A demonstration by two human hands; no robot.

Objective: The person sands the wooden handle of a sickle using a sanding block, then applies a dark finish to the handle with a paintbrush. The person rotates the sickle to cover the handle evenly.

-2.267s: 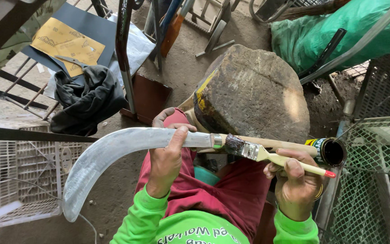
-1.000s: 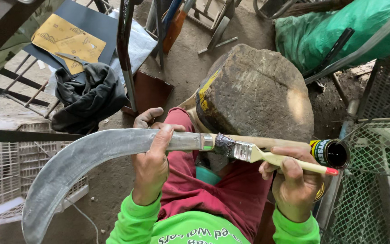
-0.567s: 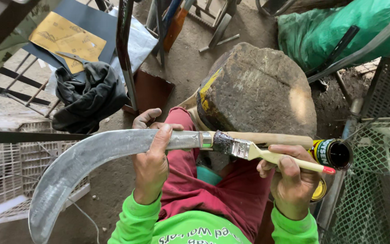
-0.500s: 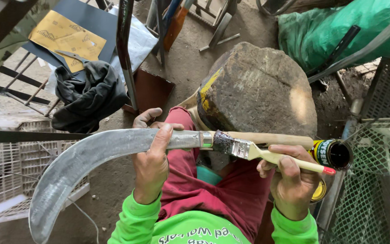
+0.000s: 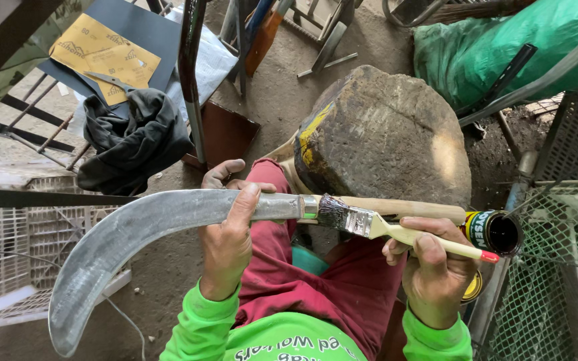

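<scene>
My sickle [image 5: 135, 234] lies crosswise over my lap, its grey curved blade sweeping down to my left, its pale wooden handle [image 5: 403, 208] pointing right. My flat paintbrush [image 5: 369, 224], cream-handled with a red tip, rests its dark bristles on the handle beside the metal collar.

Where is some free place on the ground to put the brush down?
Bare concrete lies between the black cloth and the big stone, above the knee, and lower left under the sickle blade. Right of the stone, mesh cages and a green sack crowd it.
</scene>
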